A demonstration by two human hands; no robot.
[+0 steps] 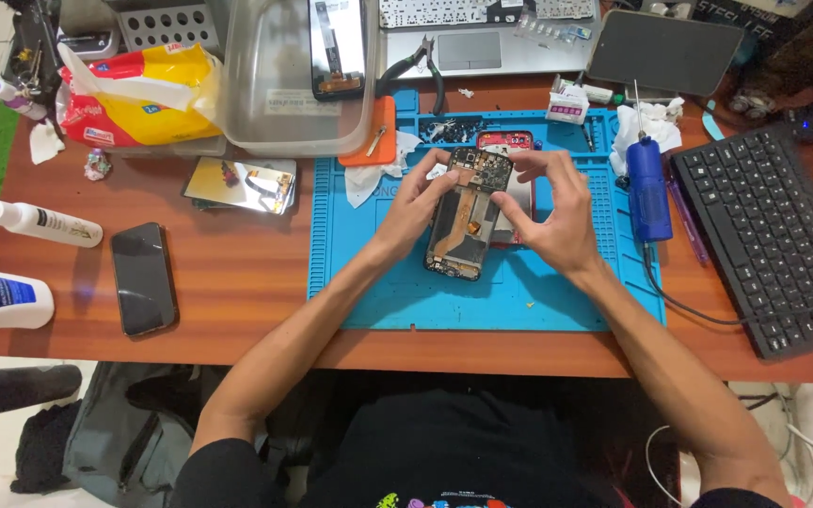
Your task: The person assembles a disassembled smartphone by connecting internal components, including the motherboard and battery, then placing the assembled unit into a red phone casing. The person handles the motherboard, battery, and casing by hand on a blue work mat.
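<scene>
An opened phone (463,226) with its back off, circuit board and orange flex cable showing, lies on a blue work mat (397,292) in the head view. My left hand (416,202) grips its upper left edge. My right hand (552,212) holds its right side, fingers pinched at the top near the board. A red phone part (505,141) lies just behind the phone.
A black phone (143,277) lies on the wooden desk at left, with white bottles (35,221) beyond it. A blue electric screwdriver (649,188) and a black keyboard (773,235) sit at right. A clear plastic tub (275,103), pliers (430,71) and a laptop (482,38) stand at the back.
</scene>
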